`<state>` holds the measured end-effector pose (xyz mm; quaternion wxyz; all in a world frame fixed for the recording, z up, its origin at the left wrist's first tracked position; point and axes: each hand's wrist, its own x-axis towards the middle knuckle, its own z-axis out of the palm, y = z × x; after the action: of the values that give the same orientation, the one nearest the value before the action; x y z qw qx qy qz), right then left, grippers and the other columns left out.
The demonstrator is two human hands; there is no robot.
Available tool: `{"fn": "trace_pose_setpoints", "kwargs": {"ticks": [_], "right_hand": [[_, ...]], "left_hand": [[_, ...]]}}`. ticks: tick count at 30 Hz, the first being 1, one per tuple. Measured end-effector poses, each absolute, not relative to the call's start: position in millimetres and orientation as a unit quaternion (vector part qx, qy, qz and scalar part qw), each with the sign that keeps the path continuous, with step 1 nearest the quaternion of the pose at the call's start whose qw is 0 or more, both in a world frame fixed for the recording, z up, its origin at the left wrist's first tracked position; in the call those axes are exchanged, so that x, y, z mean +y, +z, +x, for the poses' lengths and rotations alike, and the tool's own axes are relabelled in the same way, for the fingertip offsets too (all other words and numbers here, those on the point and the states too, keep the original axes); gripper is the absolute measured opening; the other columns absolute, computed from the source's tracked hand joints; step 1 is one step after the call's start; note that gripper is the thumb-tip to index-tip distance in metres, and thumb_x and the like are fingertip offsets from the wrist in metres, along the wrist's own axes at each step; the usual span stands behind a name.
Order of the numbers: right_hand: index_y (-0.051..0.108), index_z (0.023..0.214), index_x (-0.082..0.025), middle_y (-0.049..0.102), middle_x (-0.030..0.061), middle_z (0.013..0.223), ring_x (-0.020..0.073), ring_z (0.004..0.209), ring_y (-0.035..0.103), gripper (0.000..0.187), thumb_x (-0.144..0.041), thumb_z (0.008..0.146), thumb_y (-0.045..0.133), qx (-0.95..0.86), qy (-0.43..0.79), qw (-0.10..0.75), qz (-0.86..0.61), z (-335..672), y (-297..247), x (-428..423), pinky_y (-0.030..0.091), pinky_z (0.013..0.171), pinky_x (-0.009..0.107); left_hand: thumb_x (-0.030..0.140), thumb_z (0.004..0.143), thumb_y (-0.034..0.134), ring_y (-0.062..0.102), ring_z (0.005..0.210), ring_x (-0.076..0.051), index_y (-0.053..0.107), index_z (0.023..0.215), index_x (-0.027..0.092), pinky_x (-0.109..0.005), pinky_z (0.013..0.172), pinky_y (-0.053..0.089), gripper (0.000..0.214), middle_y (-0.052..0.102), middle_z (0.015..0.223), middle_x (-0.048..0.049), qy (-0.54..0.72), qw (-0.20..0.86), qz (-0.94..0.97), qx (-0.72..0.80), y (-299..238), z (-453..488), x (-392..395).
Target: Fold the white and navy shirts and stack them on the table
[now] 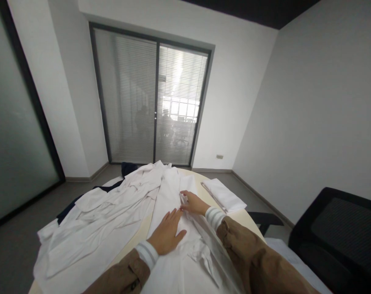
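Note:
A long white garment (167,192) with loose folds is spread lengthwise over the round table in front of me. My left hand (167,233) lies flat on it, palm down, fingers stretched forward and thumb out to the side. Just ahead and to the right, my right hand (194,203) has its fingers bent around a fold at the garment's right side; the fingertips are partly hidden. Crumpled fabric bunches nearer to me, below both hands. To the left lies a heap of more white garments (112,216).
A folded white cloth (226,195) rests near the right edge of the pale table (249,220). Dark fabric (70,208) shows under the left heap. At the right stands a black mesh chair (341,232), with white cloth (283,253) beside it. Glass doors (154,102) with blinds are beyond.

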<state>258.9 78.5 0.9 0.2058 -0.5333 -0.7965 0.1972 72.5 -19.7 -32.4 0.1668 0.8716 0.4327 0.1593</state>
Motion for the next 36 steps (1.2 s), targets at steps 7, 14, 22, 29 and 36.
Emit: {"fn": "trace_pose_setpoints", "kwargs": {"ticks": [7,14,22,29,36], "right_hand": [[0.057,0.130,-0.022,0.069,0.0089,0.106,0.0142,0.065,0.063,0.066,-0.044,0.072,0.077,-0.755,0.369,0.128,-0.527,286,13,63,0.053,0.064,0.030],[0.043,0.144,-0.021,0.066,0.0078,0.115,0.0177,0.093,0.063,0.079,-0.024,0.071,0.075,-0.799,0.397,0.138,-0.430,297,-2,54,0.050,0.086,0.032],[0.053,0.128,-0.020,0.061,0.0109,0.131,0.0244,0.117,0.058,0.052,-0.026,0.079,0.068,-0.831,0.376,0.220,-0.346,308,-21,29,0.040,0.105,0.043],[0.065,0.105,-0.018,0.056,0.0142,0.132,0.0296,0.125,0.049,0.049,-0.055,0.073,0.072,-0.894,0.235,0.078,-0.373,301,26,-4,0.039,0.106,0.042],[0.070,0.077,-0.017,0.069,0.0077,0.076,0.0218,0.069,0.063,0.042,-0.058,0.072,0.065,-0.859,0.167,-0.118,-0.470,295,59,-28,0.046,0.064,0.031]], "left_hand": [[0.047,0.096,0.038,0.010,0.150,-0.026,0.020,0.154,0.013,-0.047,0.121,0.014,0.069,0.018,0.162,-0.0125,0.147,0.159,0.878,0.428,-35,73,-19],[0.050,0.095,0.040,0.012,0.150,-0.025,0.018,0.155,0.011,-0.045,0.121,0.014,0.074,0.020,0.161,-0.0144,0.116,0.166,0.882,0.427,-31,65,-10],[0.038,0.094,0.048,0.020,0.148,-0.028,0.018,0.155,0.027,-0.049,0.118,0.022,0.068,0.022,0.161,-0.0099,0.158,0.129,0.892,0.404,-34,59,-5],[0.038,0.095,0.048,0.024,0.146,-0.029,0.034,0.149,0.020,-0.050,0.118,0.026,0.058,0.023,0.160,-0.0142,0.184,0.090,0.894,0.399,-42,57,-4],[0.045,0.098,0.040,0.021,0.148,-0.027,0.026,0.153,0.016,-0.047,0.120,0.021,0.063,0.025,0.160,-0.0132,0.150,0.091,0.897,0.407,-49,57,1]]}}
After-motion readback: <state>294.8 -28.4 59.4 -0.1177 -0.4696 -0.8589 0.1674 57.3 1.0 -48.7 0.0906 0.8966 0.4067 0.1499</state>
